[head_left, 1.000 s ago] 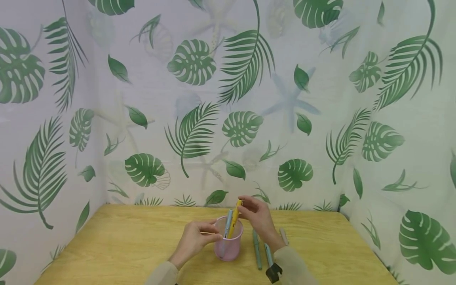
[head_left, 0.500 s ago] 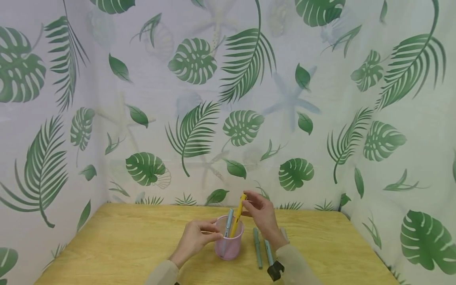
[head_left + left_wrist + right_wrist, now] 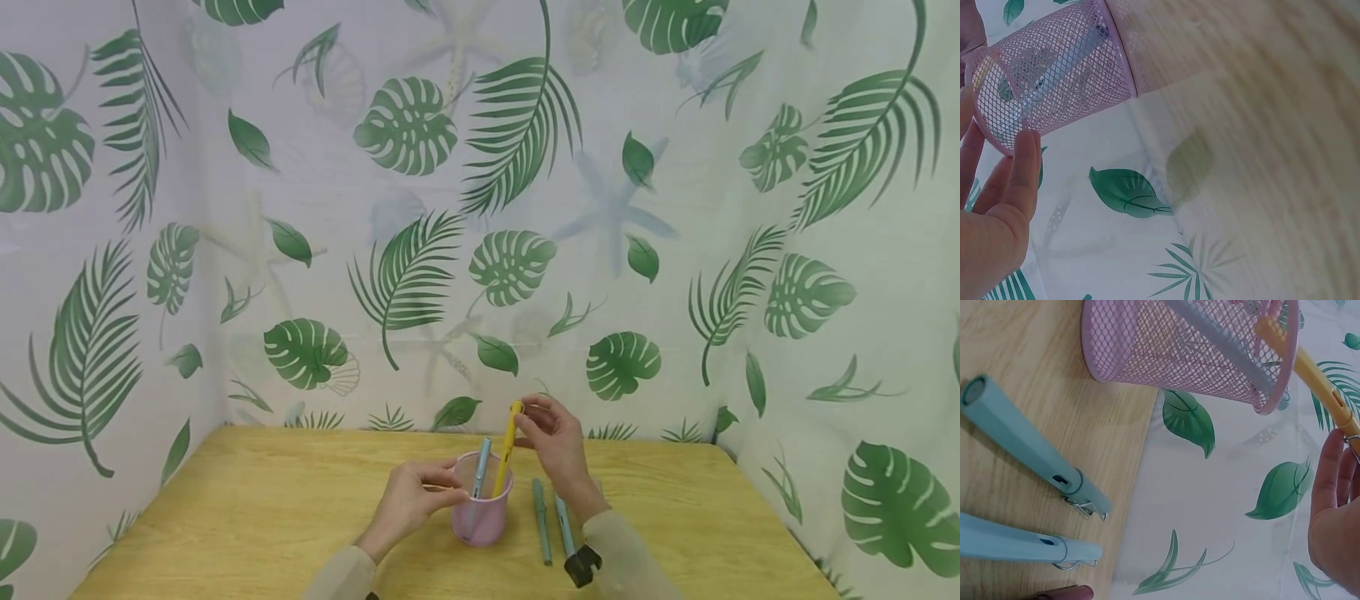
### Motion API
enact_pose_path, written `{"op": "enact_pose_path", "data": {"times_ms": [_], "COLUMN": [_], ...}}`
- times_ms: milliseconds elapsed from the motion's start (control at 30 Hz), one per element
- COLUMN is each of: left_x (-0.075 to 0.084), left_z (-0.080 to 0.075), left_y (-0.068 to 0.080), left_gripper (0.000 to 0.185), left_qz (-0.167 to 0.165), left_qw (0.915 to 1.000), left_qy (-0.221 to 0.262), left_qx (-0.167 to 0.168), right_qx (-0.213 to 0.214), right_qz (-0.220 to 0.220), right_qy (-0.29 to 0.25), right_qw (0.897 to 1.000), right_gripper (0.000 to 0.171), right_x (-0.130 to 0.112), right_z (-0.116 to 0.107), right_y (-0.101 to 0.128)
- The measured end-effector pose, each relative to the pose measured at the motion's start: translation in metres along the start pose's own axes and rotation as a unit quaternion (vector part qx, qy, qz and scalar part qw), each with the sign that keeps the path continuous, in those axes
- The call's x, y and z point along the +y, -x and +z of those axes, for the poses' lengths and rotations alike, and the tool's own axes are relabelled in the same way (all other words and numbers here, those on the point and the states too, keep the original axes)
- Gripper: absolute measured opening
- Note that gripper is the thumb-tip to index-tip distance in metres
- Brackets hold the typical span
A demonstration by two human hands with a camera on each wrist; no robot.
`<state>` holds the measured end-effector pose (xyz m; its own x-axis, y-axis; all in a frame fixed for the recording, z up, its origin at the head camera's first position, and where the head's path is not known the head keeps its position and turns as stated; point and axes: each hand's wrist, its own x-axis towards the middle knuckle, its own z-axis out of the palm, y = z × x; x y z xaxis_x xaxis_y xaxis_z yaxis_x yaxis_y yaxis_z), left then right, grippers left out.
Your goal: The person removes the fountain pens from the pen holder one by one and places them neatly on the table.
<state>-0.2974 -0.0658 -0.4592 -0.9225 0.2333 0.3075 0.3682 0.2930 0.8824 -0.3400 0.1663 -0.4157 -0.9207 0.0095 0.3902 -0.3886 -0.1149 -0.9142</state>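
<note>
Yellow pen (image 3: 507,446) stands slanted in the pink mesh cup (image 3: 481,521) at lower centre of the head view, its lower end inside the cup and its top pinched by the fingers (image 3: 534,412) of my right hand (image 3: 558,450). Nearest to me, at the bottom edge, my two sleeves come in, with a black wrist camera (image 3: 581,567) on the right one. My left hand (image 3: 411,500) curls round the cup's left wall, fingers on the mesh, steadying it on the wooden counter (image 3: 262,517). A pale blue pen (image 3: 477,475) already leans inside the cup. Just right of the cup two teal pens (image 3: 551,525) lie side by side on the counter, clips visible in the right wrist view. Behind the counter hangs a leaf-printed curtain (image 3: 480,208).

I judge that the light cup could tip if the yellow pen drags on its rim while my left grip is loose, or the pen could catch the blue one and lever it out.

Where the yellow pen's tip sits inside the cup I cannot tell. A dark reddish thing (image 3: 1060,592) is cut off at the bottom edge of the right wrist view, and my left thumb is hidden.
</note>
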Motion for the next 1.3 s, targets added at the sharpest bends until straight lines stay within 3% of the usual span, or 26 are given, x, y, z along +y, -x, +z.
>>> {"op": "enact_pose_path", "data": {"times_ms": [567, 1067, 1300], "left_x": [-0.001, -0.001, -0.002], "left_z": [0.002, 0.002, 0.002], "left_y": [0.0, -0.001, -0.001], "left_gripper": [0.019, 0.017, 0.018], "left_qz": [0.006, 0.013, 0.003], "left_qw": [1.0, 0.9999, 0.9999], "left_qy": [0.002, 0.006, 0.012], "left_qx": [0.005, 0.004, 0.002], "right_qx": [0.064, 0.064, 0.05], "right_qz": [0.002, 0.083, 0.091], "right_qy": [-0.023, 0.032, 0.057], "right_qw": [0.998, 0.994, 0.993], "right_gripper": [0.031, 0.036, 0.035], "right_x": [-0.007, -0.012, -0.009], "right_z": [-0.017, -0.035, -0.045], "right_y": [-0.009, -0.006, -0.003]}}
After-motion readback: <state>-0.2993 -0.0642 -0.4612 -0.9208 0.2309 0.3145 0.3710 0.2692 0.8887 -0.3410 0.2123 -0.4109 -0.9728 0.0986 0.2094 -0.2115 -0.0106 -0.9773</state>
